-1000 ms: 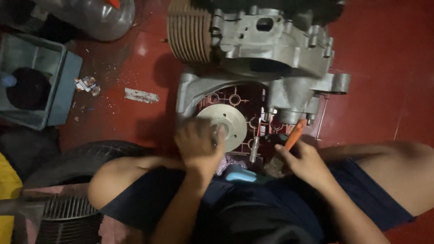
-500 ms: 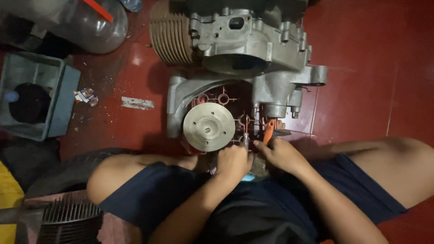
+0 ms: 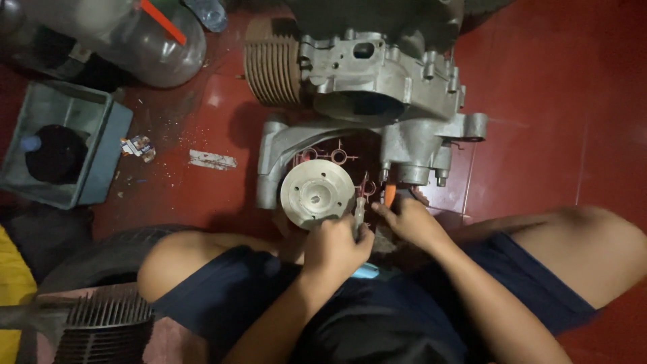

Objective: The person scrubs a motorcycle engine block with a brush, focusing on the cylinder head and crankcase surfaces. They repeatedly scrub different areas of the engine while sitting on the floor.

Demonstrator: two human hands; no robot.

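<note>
The left hand point(image 3: 335, 246) is curled into a closed grip around a slim metal tool point(image 3: 359, 210) whose shaft stands up out of the fist toward the engine case point(image 3: 384, 87). Just beside it, the right hand point(image 3: 410, 221) has its fingers pressed together around an orange-handled tool point(image 3: 389, 192), the tip of which points up under the lower edge of the case; what exactly the tip meets is hard to make out in the shadow there. Both hands sit close together, nearly touching, right below the case and to the right of a round, pale metal disc point(image 3: 317, 193) with a raised hub, which lies face up against the case's curved lower arm. The left hand's knuckles are just below that disc's rim.

The whole engine rests on a red tiled floor point(image 3: 539, 155). A finned cylinder point(image 3: 273, 64) juts from the case's upper left. Further left stand a grey plastic crate point(image 3: 108, 155) with a dark round object inside, a clear plastic jug point(image 3: 145, 40), and a scrap of crumpled wrapper point(image 3: 138, 146). A black tyre point(image 3: 101, 259) lies by the person's left knee point(image 3: 168, 263), and a finned metal part point(image 3: 108, 323) sits at the lower left corner. The person's bent legs flank the hands on both sides.
</note>
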